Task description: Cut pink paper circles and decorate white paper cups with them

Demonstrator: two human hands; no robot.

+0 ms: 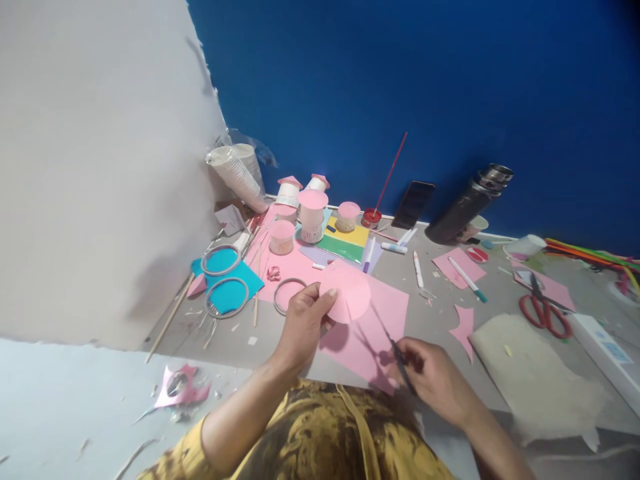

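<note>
My left hand pinches the left edge of a round pink paper disc, thumb on top. Below and right of the disc, my right hand grips a pair of scissors, their blades pointing up and left toward the disc's lower right edge. Whether the blades touch the paper I cannot tell. Under both hands lies a larger pink sheet. Beside my left hand is a grey ring, and a crumpled pink scrap lies just beyond it.
Paper cups topped with pink discs stand at the back. Stacked cups lean at the left wall. A dark flask and a phone rest near the blue wall. Red-handled scissors lie right; a cut pink scrap lies lower left.
</note>
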